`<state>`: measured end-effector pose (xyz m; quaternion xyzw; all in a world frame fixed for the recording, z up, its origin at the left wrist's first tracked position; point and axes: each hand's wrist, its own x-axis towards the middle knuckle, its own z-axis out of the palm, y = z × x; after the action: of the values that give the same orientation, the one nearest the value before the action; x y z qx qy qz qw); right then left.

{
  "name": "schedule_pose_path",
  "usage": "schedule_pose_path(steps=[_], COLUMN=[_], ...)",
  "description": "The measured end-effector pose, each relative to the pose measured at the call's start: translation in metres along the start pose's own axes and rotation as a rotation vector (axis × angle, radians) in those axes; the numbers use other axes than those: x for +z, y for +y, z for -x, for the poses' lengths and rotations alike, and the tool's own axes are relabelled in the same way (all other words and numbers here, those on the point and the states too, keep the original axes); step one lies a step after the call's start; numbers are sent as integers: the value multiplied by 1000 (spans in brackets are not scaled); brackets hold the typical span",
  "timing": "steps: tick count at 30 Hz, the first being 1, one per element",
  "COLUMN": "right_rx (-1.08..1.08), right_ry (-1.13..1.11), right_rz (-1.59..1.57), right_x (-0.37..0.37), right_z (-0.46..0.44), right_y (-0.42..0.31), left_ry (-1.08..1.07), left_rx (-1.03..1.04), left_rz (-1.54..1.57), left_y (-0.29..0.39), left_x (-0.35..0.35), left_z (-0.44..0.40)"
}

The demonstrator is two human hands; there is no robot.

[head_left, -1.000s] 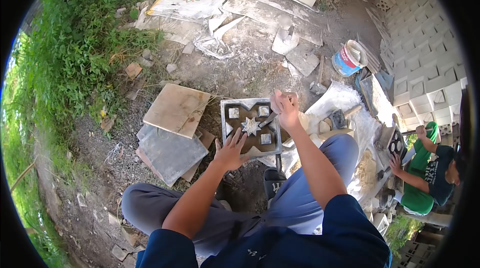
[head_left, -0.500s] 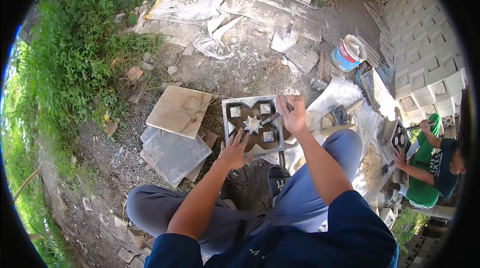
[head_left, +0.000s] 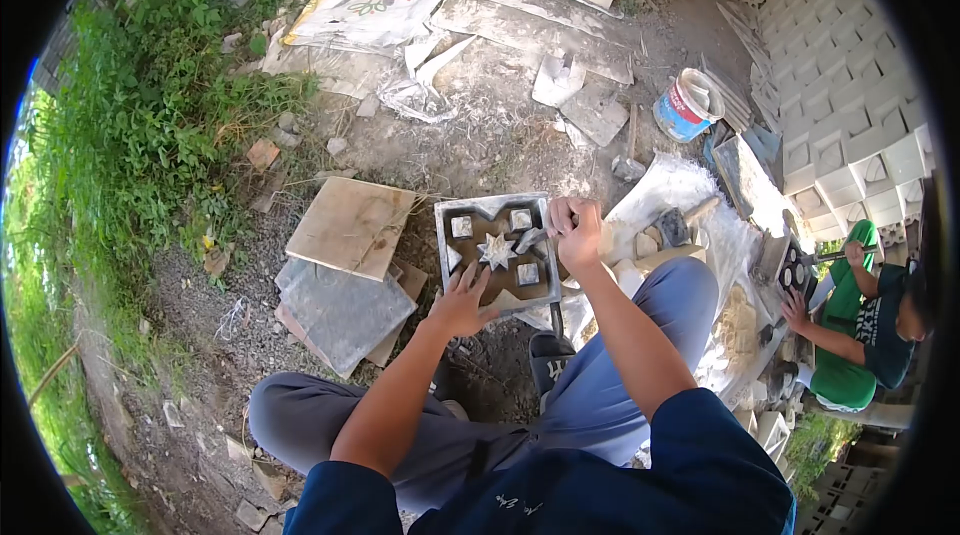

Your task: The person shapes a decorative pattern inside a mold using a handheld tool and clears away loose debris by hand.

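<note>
A square block mould (head_left: 497,306) stands before me, with a star-shaped core (head_left: 497,251) and several small square cores in brown fill. My left hand (head_left: 460,305) rests on its near left edge, fingers spread over the fill and touching the frame. My right hand (head_left: 577,235) is closed at the mould's right side around a short hand tool (head_left: 531,240). The tool's greyish end points left into the mould; its exact kind is hard to make out, and its grip is hidden in my fist.
Flat boards (head_left: 352,225) are stacked left of the mould. A white sheet (head_left: 655,200) with stones and a hammer-like tool (head_left: 675,225) lies right. Beyond are a bucket (head_left: 688,105) and stacked blocks (head_left: 850,105). A co-worker (head_left: 850,325) handles another mould (head_left: 795,270) at far right.
The whole view has shifted slightly, so things sit a little further left. My right hand has turned a little, and the tool's end sits differently in the mould. My left hand stays at the edge.
</note>
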<state>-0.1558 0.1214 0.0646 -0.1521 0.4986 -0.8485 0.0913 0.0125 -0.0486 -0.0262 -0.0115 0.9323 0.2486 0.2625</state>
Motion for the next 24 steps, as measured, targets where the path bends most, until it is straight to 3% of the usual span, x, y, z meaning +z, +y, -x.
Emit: schedule_pose_path(steps=[6, 8, 10, 13, 15, 17, 18, 21, 24], right_rx=[-95, -78, -143, -239, -94, 1, 14, -63, 96], right_ry=[92, 137, 158, 46, 88, 367, 174, 165, 237], right_rz=[-65, -33, -34, -11, 134, 290, 235, 308, 326], right_x=[-1, 1, 8, 11, 12, 28, 16, 23, 18], right_z=[-1, -1, -3, 6, 4, 2, -5, 9, -2], right_y=[15, 14, 4, 2, 9, 14, 12, -14, 15], left_ry=[-53, 61, 30, 4, 10, 0, 6, 30, 53], left_rx=[-20, 31, 18, -7, 9, 9, 18, 28, 47], left_rz=[13, 8, -44, -2, -13, 18, 7, 40, 22], left_y=[-3, -5, -1, -1, -3, 2, 4, 1, -2], left_x=[2, 10, 0, 3, 2, -3, -8, -3, 1], left_z=[2, -5, -7, -5, -5, -2, -6, -1, -1])
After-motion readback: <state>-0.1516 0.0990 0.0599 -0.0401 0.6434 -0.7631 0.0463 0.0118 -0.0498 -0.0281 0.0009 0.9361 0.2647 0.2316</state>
